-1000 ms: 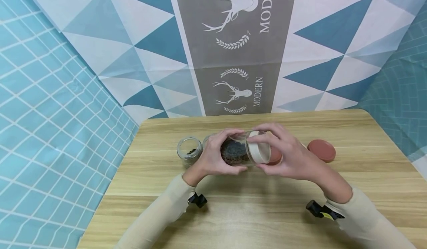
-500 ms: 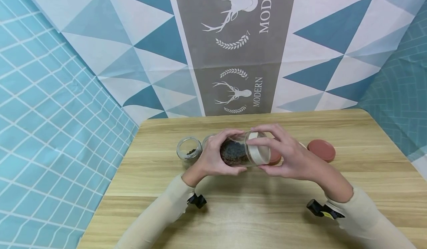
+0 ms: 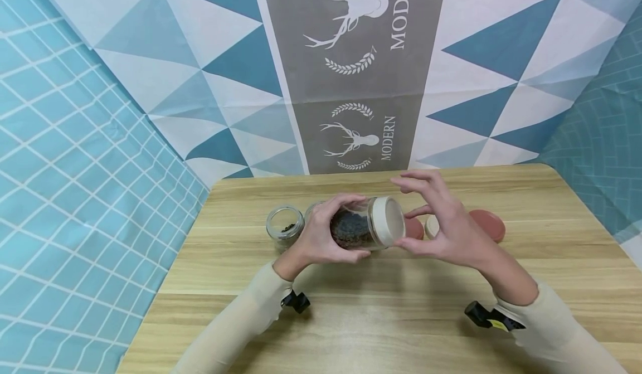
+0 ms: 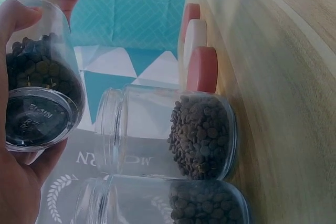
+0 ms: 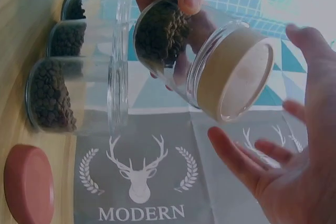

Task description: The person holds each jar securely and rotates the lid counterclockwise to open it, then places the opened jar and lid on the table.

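Observation:
My left hand grips a clear glass jar around its body, tilted so its top points right. Small dark round pieces fill part of the jar, and a cream lid sits on its mouth. Just right of the lid, my right hand has its fingers spread; in the right wrist view they are apart from the lid. The left wrist view shows the jar's base and the left fingers wrapped round the glass.
Lidless glass jars with dark pieces stand behind the left hand, among them a jar at the left and a jar nearer. A red lid, a cream lid and another red lid lie on the wooden table.
My right hand has let go of the cream lid and moved a little right, its fingers opening. The left hand and the jar have stayed nearly in place.

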`<state>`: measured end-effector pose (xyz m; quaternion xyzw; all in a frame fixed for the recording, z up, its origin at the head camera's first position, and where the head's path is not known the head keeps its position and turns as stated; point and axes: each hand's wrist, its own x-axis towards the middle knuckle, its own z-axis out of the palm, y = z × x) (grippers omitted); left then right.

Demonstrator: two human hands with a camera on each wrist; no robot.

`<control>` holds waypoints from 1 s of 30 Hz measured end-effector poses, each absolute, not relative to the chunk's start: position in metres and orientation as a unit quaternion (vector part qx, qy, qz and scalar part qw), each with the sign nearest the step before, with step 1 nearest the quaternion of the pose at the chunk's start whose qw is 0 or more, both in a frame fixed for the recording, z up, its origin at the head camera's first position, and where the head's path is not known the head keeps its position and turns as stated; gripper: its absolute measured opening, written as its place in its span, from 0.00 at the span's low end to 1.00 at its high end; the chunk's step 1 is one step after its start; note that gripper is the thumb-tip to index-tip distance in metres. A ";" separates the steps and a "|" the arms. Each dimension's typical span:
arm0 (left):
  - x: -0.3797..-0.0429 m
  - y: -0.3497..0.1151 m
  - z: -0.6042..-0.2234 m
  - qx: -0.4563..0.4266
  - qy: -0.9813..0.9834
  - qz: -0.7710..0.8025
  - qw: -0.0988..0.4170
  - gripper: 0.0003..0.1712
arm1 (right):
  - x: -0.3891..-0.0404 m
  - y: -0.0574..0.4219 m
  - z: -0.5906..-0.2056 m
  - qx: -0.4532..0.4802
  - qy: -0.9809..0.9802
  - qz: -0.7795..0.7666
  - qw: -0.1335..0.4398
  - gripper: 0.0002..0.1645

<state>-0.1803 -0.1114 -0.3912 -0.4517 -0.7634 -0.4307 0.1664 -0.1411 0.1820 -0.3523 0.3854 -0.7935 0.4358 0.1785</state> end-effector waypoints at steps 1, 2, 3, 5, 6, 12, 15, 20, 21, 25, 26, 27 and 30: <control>-0.180 -0.111 -0.391 -0.451 -0.764 -0.431 0.166 0.57 | -0.140 0.182 -0.352 0.374 -0.795 0.443 0.178 0.59; -0.180 -0.111 -0.391 -0.450 -0.764 -0.431 0.165 0.57 | -0.139 0.181 -0.352 0.363 -0.796 0.451 0.176 0.60; -0.180 -0.111 -0.392 -0.450 -0.764 -0.432 0.164 0.56 | -0.138 0.180 -0.351 0.351 -0.799 0.457 0.173 0.61; -0.180 -0.110 -0.392 -0.450 -0.765 -0.431 0.163 0.57 | -0.135 0.178 -0.351 0.330 -0.805 0.463 0.168 0.61; -0.180 -0.109 -0.392 -0.449 -0.766 -0.430 0.163 0.57 | -0.134 0.177 -0.350 0.322 -0.808 0.466 0.164 0.61; -0.180 -0.109 -0.392 -0.450 -0.766 -0.431 0.158 0.56 | -0.131 0.174 -0.349 0.295 -0.817 0.478 0.127 0.54; -0.180 -0.109 -0.393 -0.451 -0.764 -0.433 0.158 0.56 | -0.131 0.170 -0.350 0.300 -0.817 0.477 0.116 0.51; -0.180 -0.109 -0.393 -0.453 -0.766 -0.426 0.165 0.56 | -0.132 0.167 -0.353 0.320 -0.818 0.461 0.127 0.43; -0.180 -0.108 -0.393 -0.453 -0.766 -0.425 0.166 0.56 | -0.132 0.167 -0.353 0.322 -0.818 0.459 0.129 0.42; -0.179 -0.108 -0.392 -0.451 -0.767 -0.424 0.168 0.56 | -0.131 0.166 -0.354 0.324 -0.818 0.458 0.129 0.41; -0.179 -0.108 -0.392 -0.452 -0.767 -0.424 0.168 0.55 | -0.131 0.166 -0.354 0.324 -0.818 0.458 0.130 0.41; -0.179 -0.108 -0.392 -0.452 -0.766 -0.425 0.168 0.55 | -0.131 0.166 -0.354 0.325 -0.818 0.457 0.130 0.41; -0.179 -0.108 -0.393 -0.454 -0.764 -0.428 0.166 0.55 | -0.132 0.166 -0.354 0.330 -0.818 0.453 0.132 0.41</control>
